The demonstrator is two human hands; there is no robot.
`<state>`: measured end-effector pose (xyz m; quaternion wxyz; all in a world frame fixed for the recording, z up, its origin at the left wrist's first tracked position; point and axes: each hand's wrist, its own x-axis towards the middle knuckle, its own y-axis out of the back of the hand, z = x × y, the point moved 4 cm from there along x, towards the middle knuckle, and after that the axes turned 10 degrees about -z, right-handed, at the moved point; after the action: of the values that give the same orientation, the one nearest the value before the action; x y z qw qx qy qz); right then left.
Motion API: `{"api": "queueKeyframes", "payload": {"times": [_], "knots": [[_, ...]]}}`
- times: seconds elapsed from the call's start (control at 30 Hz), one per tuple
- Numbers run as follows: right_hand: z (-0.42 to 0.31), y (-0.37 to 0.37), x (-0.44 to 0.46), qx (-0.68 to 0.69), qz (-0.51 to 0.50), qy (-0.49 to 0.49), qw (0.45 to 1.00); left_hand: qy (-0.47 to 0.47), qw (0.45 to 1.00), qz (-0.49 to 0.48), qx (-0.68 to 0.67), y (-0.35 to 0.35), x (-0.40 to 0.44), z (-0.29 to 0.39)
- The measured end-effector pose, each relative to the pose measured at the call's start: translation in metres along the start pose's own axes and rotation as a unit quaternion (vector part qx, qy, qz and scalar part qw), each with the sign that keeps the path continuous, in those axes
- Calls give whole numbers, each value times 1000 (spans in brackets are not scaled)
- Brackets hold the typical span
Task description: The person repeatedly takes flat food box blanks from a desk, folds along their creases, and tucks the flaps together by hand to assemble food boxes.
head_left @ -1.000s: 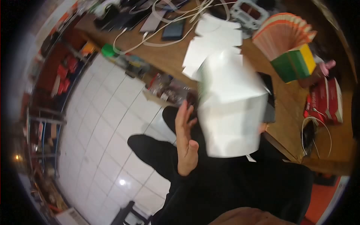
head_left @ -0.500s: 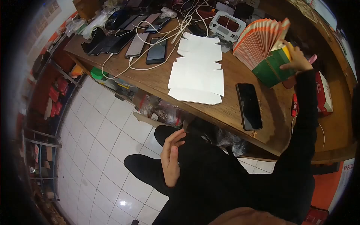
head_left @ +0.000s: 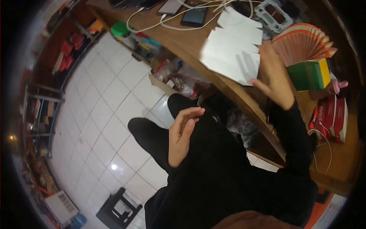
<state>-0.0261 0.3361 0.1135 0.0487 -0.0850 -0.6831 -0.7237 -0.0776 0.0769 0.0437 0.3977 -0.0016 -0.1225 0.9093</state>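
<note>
Over my lap, my left hand [head_left: 183, 135] is open, palm inward, fingers loosely bent and holding nothing. My right hand [head_left: 277, 82] reaches over the wooden desk, slightly blurred, thumb and fingers apart. It is at the right edge of a flat, unfolded white cardboard box [head_left: 232, 44] and casts a shadow on it; I cannot tell whether they touch. To the right of that hand stands a green box with a yellow end [head_left: 307, 75]. Behind this box, a stack of orange-and-white folded packs [head_left: 303, 42] fans out. The black phone seen earlier is hidden by my right hand and arm.
A grey plastic frame [head_left: 273, 16], a phone [head_left: 193, 16] and white cables [head_left: 175, 27] lie at the back of the desk. A red box [head_left: 335, 118] stands at the right. Plastic bags [head_left: 183, 78] fill the shelf below; a black stool [head_left: 119, 209] is on the floor.
My right hand has left the green box and moved left to the white cardboard's edge. The view has turned, shifting the desk up and right. My left hand keeps nearly the same pose.
</note>
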Motion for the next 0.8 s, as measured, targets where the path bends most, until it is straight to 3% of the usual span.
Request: {"api": "queueKeyframes", "payload": {"times": [0.03, 0.07, 0.17, 0.23, 0.3, 0.43, 0.5, 0.53, 0.57, 0.63, 0.7, 0.77, 0.8], "knots": [[-17, -15, 13, 106, -52, 63, 991, -6, 1000, -5, -28, 4, -5, -1], [-23, -30, 27, 172, -135, 60, 974, -6, 1000, 5, -25, 8, -11, 1], [-24, -51, 55, 122, -169, 116, 971, -13, 999, 45, -27, 22, -31, 0], [-28, -37, 74, 65, -336, 7, 940, -15, 997, 70, -35, 32, -42, -4], [2, -48, 80, 161, -277, 117, 940, -18, 994, 89, -67, 40, -44, -10], [23, -56, 91, 315, -308, 138, 887, -20, 993, 89, -73, 46, -40, -9], [21, -54, 92, 297, -259, 82, 915, -26, 993, 94, -70, 46, -38, -7], [3, -48, 84, 188, -247, 78, 947, -26, 993, 95, -67, 45, -39, -7], [-15, -49, 71, 42, -143, 127, 981, -25, 993, 96, -62, 45, -40, -8], [-24, -45, 56, 65, -148, 61, 985, -29, 993, 100, -57, 45, -39, -10], [4, -33, 37, 101, -27, 64, 992, -28, 993, 101, -52, 44, -39, -10], [15, 1, 9, 150, 175, -53, 972, -49, 986, 146, -67, 44, -43, -6], [11, 21, -8, 121, 213, -92, 965, -46, 986, 146, -68, 44, -45, -7]]}}
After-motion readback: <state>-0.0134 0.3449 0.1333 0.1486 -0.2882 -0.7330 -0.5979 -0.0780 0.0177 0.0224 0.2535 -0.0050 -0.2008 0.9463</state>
